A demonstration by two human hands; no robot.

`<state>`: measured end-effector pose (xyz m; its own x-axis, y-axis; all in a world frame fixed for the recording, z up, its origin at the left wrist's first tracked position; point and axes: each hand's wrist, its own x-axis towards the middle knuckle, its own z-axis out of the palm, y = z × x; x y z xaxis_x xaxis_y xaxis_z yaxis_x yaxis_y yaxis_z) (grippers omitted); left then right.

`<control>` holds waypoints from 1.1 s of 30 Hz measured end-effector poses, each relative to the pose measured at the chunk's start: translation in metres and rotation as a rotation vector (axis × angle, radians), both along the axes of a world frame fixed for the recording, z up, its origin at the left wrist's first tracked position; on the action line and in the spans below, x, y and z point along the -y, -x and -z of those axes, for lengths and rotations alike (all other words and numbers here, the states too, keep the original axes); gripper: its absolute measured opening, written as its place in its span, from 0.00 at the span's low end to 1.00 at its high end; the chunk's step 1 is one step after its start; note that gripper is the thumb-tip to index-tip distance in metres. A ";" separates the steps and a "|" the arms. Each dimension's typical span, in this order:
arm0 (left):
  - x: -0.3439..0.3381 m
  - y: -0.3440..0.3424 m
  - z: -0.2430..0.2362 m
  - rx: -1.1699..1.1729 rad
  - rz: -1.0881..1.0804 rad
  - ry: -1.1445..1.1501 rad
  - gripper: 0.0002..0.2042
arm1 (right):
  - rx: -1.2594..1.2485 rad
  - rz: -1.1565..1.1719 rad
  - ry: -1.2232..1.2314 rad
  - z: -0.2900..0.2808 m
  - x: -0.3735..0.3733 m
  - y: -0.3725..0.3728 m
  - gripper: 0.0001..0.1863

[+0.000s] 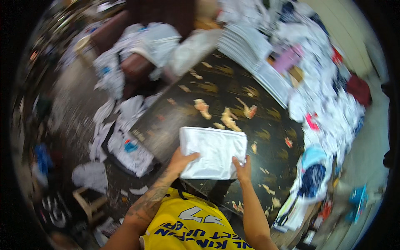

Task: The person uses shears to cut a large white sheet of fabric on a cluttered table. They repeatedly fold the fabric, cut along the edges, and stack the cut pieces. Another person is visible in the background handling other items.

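Note:
Between my two hands is a flat, folded white garment (214,152), shiny as if wrapped in clear plastic. My left hand (182,160) grips its left edge with the thumb on top. On the lower right edge, my right hand (242,167) holds it the same way, fingers underneath and mostly hidden. The packet is over the near part of a dark, worn table (166,121); whether it touches the surface I cannot tell. Just beyond it, pale peeled patches (228,118) mark the tabletop.
Neat stacks of similar white packets (246,46) line the table's far right edge. A long heap of white clothing (333,108) lies along the right. More garments (129,146) sit at the left, near a small wooden stool (89,204). White clothes (154,43) drape over something maroon behind.

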<state>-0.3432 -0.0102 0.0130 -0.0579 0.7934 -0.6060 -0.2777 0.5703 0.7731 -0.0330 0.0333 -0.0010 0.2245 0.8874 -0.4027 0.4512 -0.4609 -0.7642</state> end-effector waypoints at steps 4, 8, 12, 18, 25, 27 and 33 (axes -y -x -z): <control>0.047 -0.035 0.011 -0.835 -0.107 -0.337 0.44 | 0.027 -0.145 -0.001 -0.002 -0.004 -0.013 0.48; 0.116 -0.048 0.013 -0.490 -0.100 -0.040 0.52 | -0.294 -0.399 0.074 -0.026 0.005 -0.010 0.39; 0.191 -0.024 0.015 -0.295 -0.340 -0.051 0.57 | -0.220 -0.682 0.009 -0.041 0.034 0.037 0.42; 0.293 0.015 -0.011 -0.406 -0.722 -0.033 0.57 | -0.355 -1.095 -0.050 -0.081 0.070 0.173 0.37; 0.402 0.090 -0.032 -0.480 -1.075 0.088 0.57 | -0.467 -1.470 -0.030 -0.112 0.144 0.361 0.30; 0.429 0.112 -0.021 -0.498 -1.121 0.163 0.58 | -0.386 -1.599 0.008 -0.106 0.173 0.408 0.30; 0.518 0.153 0.001 -0.514 -1.458 0.236 0.53 | -0.479 -1.783 0.201 -0.089 0.280 0.535 0.31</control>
